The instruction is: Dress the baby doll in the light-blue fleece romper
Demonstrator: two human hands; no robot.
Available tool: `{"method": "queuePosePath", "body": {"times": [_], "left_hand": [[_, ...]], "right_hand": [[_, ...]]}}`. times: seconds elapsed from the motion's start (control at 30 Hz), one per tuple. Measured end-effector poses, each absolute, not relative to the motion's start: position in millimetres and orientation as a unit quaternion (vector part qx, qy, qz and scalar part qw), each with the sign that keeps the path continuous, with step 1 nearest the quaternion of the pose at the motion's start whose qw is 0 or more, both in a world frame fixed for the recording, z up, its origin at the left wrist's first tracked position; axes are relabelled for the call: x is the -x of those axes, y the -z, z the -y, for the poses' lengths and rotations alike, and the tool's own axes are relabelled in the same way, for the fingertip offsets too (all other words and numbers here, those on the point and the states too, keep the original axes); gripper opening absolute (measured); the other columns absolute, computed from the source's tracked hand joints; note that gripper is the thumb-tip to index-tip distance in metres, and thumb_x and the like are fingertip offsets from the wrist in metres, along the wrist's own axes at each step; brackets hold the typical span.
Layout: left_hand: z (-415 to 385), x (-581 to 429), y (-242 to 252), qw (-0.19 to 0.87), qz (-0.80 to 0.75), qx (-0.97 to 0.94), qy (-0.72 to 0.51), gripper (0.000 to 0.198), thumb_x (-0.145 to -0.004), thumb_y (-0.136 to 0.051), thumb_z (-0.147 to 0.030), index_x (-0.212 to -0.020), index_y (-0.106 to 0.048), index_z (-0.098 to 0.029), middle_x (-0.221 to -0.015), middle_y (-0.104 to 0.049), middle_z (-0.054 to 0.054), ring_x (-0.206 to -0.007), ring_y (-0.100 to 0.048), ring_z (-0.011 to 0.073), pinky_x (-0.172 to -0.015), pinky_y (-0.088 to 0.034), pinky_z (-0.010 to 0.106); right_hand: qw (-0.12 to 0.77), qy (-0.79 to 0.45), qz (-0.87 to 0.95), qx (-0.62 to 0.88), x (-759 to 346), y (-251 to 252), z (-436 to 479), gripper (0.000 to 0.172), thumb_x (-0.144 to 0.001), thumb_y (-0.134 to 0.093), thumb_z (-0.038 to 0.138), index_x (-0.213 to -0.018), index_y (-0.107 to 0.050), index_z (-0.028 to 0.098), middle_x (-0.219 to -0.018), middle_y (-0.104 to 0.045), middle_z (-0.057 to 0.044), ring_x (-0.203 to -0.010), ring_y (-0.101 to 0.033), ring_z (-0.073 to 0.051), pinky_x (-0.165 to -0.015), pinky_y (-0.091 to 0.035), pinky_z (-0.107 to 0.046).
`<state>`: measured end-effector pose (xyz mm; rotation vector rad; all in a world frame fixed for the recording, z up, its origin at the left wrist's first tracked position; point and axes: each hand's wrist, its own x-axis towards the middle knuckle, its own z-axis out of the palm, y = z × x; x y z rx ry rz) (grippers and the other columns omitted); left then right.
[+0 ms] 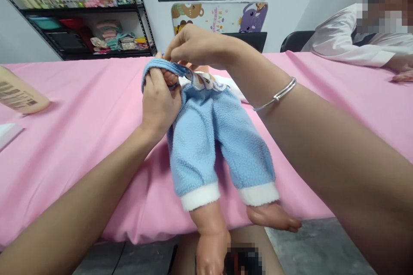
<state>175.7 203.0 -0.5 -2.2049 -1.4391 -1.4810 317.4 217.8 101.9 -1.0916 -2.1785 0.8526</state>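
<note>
A baby doll [209, 232] lies on its back on the pink sheet [80, 137], its bare feet hanging over the near edge. It wears light blue fleece trousers [213, 137] with white cuffs. My left hand [159, 99] grips the waistband at the doll's left hip, fingers curled into the fabric. My right hand [193, 45], with a silver bangle on the wrist, pinches the waistband from above at the belly. The doll's upper body and head are hidden behind my hands and right arm.
A beige bottle [19, 92] lies at the left edge next to a white object [8, 133]. Another person in a white sleeve [348, 41] leans on the table's far right. A black shelf rack [87, 21] with goods stands behind.
</note>
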Motion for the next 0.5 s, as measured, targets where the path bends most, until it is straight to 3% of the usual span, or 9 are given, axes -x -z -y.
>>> {"method": "queuePosePath", "body": {"times": [0.1,0.17,0.3,0.4,0.5], "left_hand": [[-204.8,-173.6,-0.1,0.031,0.506,0.702,0.501,0.032,-0.078,-0.066,-0.017,-0.105,-0.049,-0.022,-0.116,-0.059,0.011,-0.123,-0.052,0.031,-0.11,-0.046,0.049],[-205.2,-172.3,-1.1,0.018,0.516,0.695,0.499,0.027,-0.077,-0.068,-0.018,-0.098,-0.052,-0.023,-0.106,-0.062,0.009,-0.118,-0.056,0.0313,-0.104,-0.05,0.047],[-201.1,-173.4,-5.0,0.007,0.511,0.722,0.466,0.028,-0.073,-0.066,-0.011,-0.097,-0.055,-0.023,-0.095,-0.064,0.005,-0.103,-0.062,0.0272,-0.095,-0.052,0.04],[-197.4,-175.8,-8.0,0.006,0.494,0.736,0.464,0.025,-0.072,-0.059,-0.008,-0.092,-0.055,-0.021,-0.088,-0.064,0.004,-0.087,-0.064,0.0239,-0.083,-0.052,0.036],[-196.0,-175.7,-9.3,-0.005,0.468,0.744,0.478,0.02,-0.07,-0.058,-0.008,-0.083,-0.052,-0.022,-0.087,-0.063,0.002,-0.085,-0.064,0.0211,-0.082,-0.05,0.033]], "right_hand": [[0.309,-0.3,0.812,0.395,-315.8,-101.0,-215.4,0.029,-0.09,-0.059,0.025,-0.065,-0.055,0.011,-0.059,-0.042,0.0,-0.05,-0.038,-0.004,-0.038,-0.026,-0.015],[0.303,-0.325,0.81,0.383,-314.9,-98.9,-215.3,0.032,-0.09,-0.065,0.03,-0.066,-0.053,0.012,-0.055,-0.038,0.003,-0.044,-0.032,-0.003,-0.034,-0.021,-0.015],[0.322,-0.43,0.782,0.316,-311.9,-95.9,-217.1,0.012,-0.085,-0.067,0.01,-0.079,-0.056,0.012,-0.054,-0.049,0.004,-0.047,-0.046,-0.004,-0.041,-0.036,-0.012],[0.375,-0.505,0.718,0.3,-305.9,-95.0,-218.9,0.016,-0.084,-0.055,-0.002,-0.08,-0.051,0.013,-0.054,-0.054,0.003,-0.05,-0.049,-0.005,-0.046,-0.041,-0.012],[0.405,-0.551,0.643,0.345,-295.7,-89.8,-226.4,0.017,-0.084,-0.047,-0.002,-0.092,-0.048,0.014,-0.069,-0.063,0.0,-0.054,-0.051,-0.005,-0.049,-0.043,-0.015]]}}
